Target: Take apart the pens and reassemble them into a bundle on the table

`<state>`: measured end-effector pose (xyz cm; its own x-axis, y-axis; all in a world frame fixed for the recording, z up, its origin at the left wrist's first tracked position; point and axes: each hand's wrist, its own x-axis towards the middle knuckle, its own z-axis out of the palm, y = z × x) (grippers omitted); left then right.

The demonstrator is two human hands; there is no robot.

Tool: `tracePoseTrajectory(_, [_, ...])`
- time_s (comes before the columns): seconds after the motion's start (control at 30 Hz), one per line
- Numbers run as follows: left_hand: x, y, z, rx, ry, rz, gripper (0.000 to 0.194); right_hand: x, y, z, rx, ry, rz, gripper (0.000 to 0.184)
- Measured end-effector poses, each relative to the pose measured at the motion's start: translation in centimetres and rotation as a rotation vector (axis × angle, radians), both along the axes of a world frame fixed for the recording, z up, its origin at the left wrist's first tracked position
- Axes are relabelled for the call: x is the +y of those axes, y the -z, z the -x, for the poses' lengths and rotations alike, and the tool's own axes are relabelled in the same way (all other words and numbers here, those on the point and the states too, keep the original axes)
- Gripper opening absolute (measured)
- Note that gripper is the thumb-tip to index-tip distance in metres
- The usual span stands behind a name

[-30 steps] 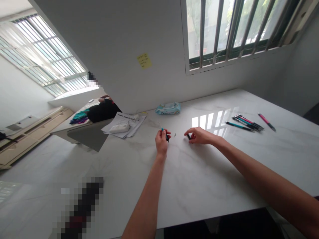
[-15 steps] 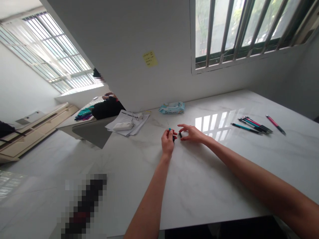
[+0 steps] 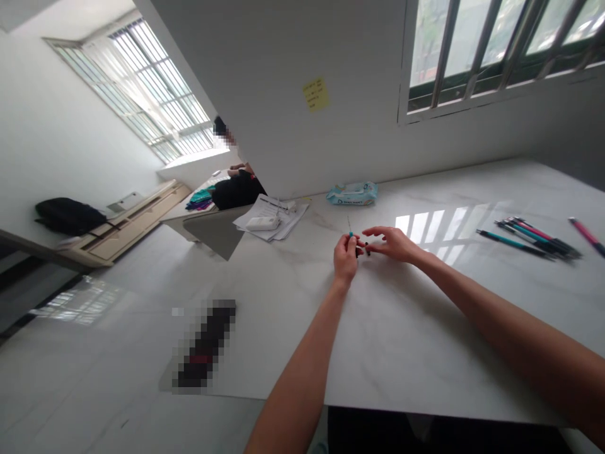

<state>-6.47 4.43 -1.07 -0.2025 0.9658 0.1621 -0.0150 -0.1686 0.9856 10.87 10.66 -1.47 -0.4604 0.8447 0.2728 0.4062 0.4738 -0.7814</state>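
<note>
Your left hand (image 3: 346,258) is closed around a slim teal-and-black pen (image 3: 350,234), whose thin tip points toward the far edge of the table. Your right hand (image 3: 394,244) reaches in from the right with its fingers loosely curled, right beside a small black piece (image 3: 367,250) between your hands; you can't tell whether it is gripping that piece.

Both hands are over a glossy, white marble-veined tabletop (image 3: 425,353) that mirrors the window light. Further right lie a tight row of slender pens (image 3: 529,239) and, apart from them, a pink pen (image 3: 586,234). Toward the far edge sit a soft, pale-blue plastic packet of wet wipes (image 3: 352,193) and, to its left, loose paper sheets (image 3: 283,214) under a white pouch (image 3: 262,223). A pixelated object (image 3: 203,343) near you on the left can't be made out.
</note>
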Motion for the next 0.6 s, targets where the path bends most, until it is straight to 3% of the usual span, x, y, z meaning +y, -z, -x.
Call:
tracePoseTrajectory(0.07, [-0.1, 0.0, -0.2, -0.007, 0.006, -0.009, 0.034, -0.1, -0.7, 0.1, 0.085, 0.03, 0.026, 0.036])
tracePoseTrajectory(0.37, [-0.6, 0.0, -0.9, 0.142, 0.144, -0.05, 0.033, -1.4, -3.0, 1.3, 0.289, 0.017, 0.167, 0.035])
tracePoseTrajectory(0.6, [-0.3, -0.3, 0.3, 0.355, 0.1, -0.004, 0.031, -0.5, -3.9, 1.2, 0.624, 0.146, 0.244, 0.041])
